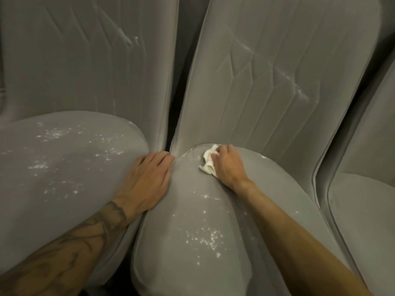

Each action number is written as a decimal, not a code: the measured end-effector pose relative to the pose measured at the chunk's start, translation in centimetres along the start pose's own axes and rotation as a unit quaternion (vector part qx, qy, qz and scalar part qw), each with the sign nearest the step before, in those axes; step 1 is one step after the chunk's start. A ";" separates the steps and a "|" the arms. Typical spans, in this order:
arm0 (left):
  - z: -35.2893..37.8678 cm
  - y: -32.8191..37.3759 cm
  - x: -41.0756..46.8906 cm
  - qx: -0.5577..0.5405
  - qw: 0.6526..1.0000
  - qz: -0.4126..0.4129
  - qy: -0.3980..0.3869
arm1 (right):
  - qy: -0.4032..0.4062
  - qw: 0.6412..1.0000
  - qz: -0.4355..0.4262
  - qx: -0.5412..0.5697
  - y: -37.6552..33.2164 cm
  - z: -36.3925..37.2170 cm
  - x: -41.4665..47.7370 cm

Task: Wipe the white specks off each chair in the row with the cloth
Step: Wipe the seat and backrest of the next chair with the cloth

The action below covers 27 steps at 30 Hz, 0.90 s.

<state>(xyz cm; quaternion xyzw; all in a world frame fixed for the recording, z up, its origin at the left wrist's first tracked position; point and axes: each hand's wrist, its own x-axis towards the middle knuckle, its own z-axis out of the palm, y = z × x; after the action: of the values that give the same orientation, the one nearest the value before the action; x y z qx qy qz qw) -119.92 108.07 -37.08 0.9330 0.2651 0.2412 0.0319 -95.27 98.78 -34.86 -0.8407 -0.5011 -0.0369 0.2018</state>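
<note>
Grey upholstered chairs stand side by side. My right hand (227,165) grips a crumpled white cloth (209,161) and presses it on the middle chair's seat (277,199), near where seat meets backrest. White specks (205,238) lie scattered on that seat's front part. My left hand (147,178) rests flat, fingers straight, on the seam between the middle seat and the left chair's seat (64,167), which is dotted with white specks (53,133). White streaks (299,90) mark the middle backrest.
The left chair's backrest (85,50) carries a small white smear near its right side. A third chair's seat (367,221) shows at the right edge. Dark narrow gaps run between the chairs.
</note>
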 end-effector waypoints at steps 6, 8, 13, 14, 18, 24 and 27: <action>0.0 -0.3 0.0 -0.003 1.000 -0.003 0.000 | -0.040 0.991 -0.115 0.058 -4.3 0.6 -3.2; 0.0 -0.2 0.0 -0.006 1.000 -0.007 -0.012 | -0.065 0.982 -0.172 0.051 -3.5 -0.3 -4.5; -0.2 0.1 0.1 -0.001 1.000 -0.013 -0.016 | -0.035 0.996 -0.085 0.002 -1.4 0.2 0.3; -0.3 0.1 0.1 0.003 1.000 -0.011 -0.016 | -0.026 0.998 -0.055 -0.007 -1.9 0.7 1.0; -0.4 -0.1 0.1 0.005 1.000 0.001 -0.013 | -0.023 0.993 -0.101 0.050 -5.6 1.5 -1.5; -0.1 -0.1 -0.1 0.008 1.000 -0.005 -0.016 | -0.067 0.978 -0.194 0.031 -4.5 0.5 -2.9; 0.0 -0.1 0.0 0.015 1.000 -0.011 -0.019 | -0.037 0.995 -0.094 0.023 -4.4 1.1 -0.1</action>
<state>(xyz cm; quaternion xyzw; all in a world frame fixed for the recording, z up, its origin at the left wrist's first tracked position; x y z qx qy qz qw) -119.99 108.15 -37.09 0.9349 0.2782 0.2188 0.0256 -99.22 100.90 -34.58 -0.7858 -0.5858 -0.0136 0.1979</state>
